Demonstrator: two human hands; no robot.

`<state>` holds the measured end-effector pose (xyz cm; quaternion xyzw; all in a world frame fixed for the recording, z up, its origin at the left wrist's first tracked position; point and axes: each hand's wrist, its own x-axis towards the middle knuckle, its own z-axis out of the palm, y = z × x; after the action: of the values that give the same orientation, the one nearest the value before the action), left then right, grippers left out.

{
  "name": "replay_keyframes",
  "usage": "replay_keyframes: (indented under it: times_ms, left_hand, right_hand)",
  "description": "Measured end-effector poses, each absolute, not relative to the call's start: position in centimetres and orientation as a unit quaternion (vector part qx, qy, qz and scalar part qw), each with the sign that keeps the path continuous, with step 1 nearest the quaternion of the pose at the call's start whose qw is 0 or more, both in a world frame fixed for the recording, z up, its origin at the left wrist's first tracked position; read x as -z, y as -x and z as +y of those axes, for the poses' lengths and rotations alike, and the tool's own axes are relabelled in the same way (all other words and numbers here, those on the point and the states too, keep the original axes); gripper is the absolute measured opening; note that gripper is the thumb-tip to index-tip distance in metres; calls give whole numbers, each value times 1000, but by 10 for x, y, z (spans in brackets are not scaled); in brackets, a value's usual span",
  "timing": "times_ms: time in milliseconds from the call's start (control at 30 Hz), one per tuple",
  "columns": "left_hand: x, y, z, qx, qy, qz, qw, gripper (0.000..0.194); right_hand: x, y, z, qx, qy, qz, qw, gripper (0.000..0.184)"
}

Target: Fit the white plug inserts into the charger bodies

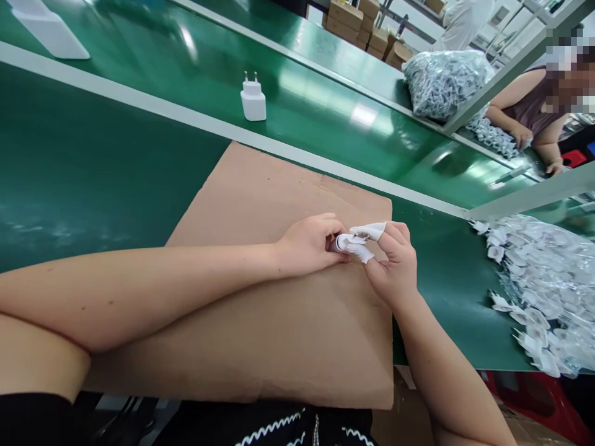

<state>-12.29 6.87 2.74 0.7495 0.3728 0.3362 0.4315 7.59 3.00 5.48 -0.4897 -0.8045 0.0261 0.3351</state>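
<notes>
Over the sheet of cardboard [242, 322], my left hand [307, 244] is closed around a small white plug charger [343, 243], whose body is mostly hidden by my fingers. My right hand [393, 263] wears white finger covers on the thumb and index finger. These two fingertips pinch the charger's right end, where metal pins seem to show between them. Whether that end is a separate part, I cannot tell. Both hands meet near the cardboard's right edge.
On the green belt [316, 102] stands a white two-pin charger [253, 102]; another white charger [56, 34] lies far left. Many white plug pieces [539, 319] and clear plastic are heaped at right. Beyond a metal post, a bulging bag [446, 83] sits near a co-worker's hand [520, 135].
</notes>
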Motion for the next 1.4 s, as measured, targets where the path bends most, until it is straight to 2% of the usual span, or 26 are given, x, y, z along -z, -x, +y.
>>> replay_keyframes:
  times_ms: [167, 367, 500, 667, 933, 1133, 1200, 1267, 1333, 1400]
  left_hand:
    - [-30, 123, 69, -329, -744, 380, 441, 23]
    - [-28, 123, 70, -340, -741, 372, 444, 24]
    - [-28, 122, 70, -335, -734, 380, 453, 25]
    - [-28, 122, 70, -339, -726, 384, 459, 23]
    - [-27, 120, 67, -365, -707, 405, 451, 22]
    - [-27, 119, 68, -357, -689, 411, 479, 24]
    - [-26, 119, 68, -355, -692, 404, 481, 25]
    - [-24, 120, 67, -366, -703, 389, 470, 22]
    - [-22, 122, 66, -396, -730, 366, 420, 16]
    - [-21, 124, 65, -440, -766, 334, 329, 11]
  right_hand:
    - [-54, -74, 30, -13, 486, -791, 371, 14]
    - [-56, -75, 29, 27, 489, -808, 328, 23]
    - [-59, -77, 31, 51, 484, -817, 308, 18]
    - [-63, -78, 34, 23, 486, -829, 276, 17]
    - [-48, -78, 36, 70, 488, -814, 308, 19]
    - [-42, -79, 38, 14, 499, -803, 327, 14]
    - [-41, -79, 37, -73, 508, -787, 343, 13]
    - [-40, -80, 36, -176, 496, -769, 361, 24]
    - [-41, -81, 35, -223, 470, -767, 376, 33]
    - [-43, -82, 32, -197, 444, -780, 393, 29]
